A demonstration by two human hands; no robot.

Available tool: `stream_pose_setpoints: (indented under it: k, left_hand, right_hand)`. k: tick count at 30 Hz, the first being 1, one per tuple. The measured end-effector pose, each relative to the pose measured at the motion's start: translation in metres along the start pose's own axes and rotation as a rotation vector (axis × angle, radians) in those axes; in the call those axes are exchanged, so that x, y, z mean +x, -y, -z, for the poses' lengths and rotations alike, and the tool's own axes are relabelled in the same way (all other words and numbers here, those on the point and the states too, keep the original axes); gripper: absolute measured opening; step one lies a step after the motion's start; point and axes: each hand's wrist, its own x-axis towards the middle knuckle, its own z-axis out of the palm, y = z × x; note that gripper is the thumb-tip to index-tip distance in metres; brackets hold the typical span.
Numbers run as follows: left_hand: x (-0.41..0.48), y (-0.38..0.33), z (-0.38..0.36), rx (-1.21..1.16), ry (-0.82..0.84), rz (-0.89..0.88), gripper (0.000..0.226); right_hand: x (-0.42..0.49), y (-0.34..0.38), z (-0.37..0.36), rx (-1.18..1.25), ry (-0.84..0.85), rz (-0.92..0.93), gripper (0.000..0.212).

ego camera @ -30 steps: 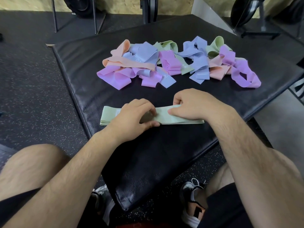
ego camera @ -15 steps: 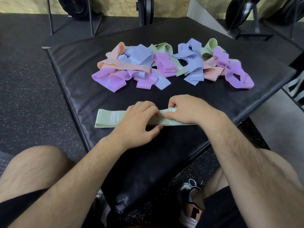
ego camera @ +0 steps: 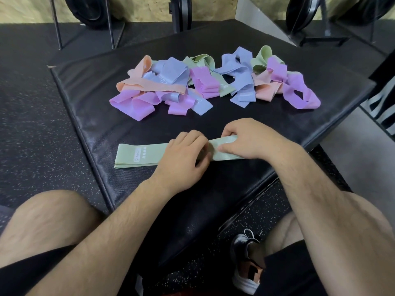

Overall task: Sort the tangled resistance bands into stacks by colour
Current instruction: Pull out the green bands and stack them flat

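Observation:
A pale green band [ego camera: 141,155] lies flat along the near part of the black mat [ego camera: 85,107], its printed label facing up at the left end. My left hand [ego camera: 183,159] rests on its middle with fingers curled down onto it. My right hand [ego camera: 245,139] pinches the band's right part between thumb and fingers, lifting that end slightly. Behind them lies the tangled pile of bands [ego camera: 213,82] in purple, blue, peach and green, spread across the mat's far half.
The mat sits on speckled black rubber flooring [ego camera: 32,124]. Metal rack legs [ego camera: 56,24] and weight plates [ego camera: 89,9] stand along the far wall. My bare knees and a shoe [ego camera: 245,261] are at the bottom, by the mat's near edge.
The green band has shifted a little to the left, showing more of its labelled end. My two hands have drawn closer together on it.

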Motion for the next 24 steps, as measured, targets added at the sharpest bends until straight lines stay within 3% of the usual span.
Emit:
stream_pose_setpoints:
  k: [16, 24]
  left_hand:
    - [0.0, -0.011, -0.003, 0.126, -0.002, -0.003, 0.03]
    - [0.02, -0.035, -0.024, -0.053, -0.001, -0.096, 0.021]
  right_hand:
    - [-0.006, -0.02, -0.006, 0.108, -0.108, -0.044, 0.012]
    - [-0.005, -0.026, -0.011, 0.104, -0.12, -0.019, 0.005]
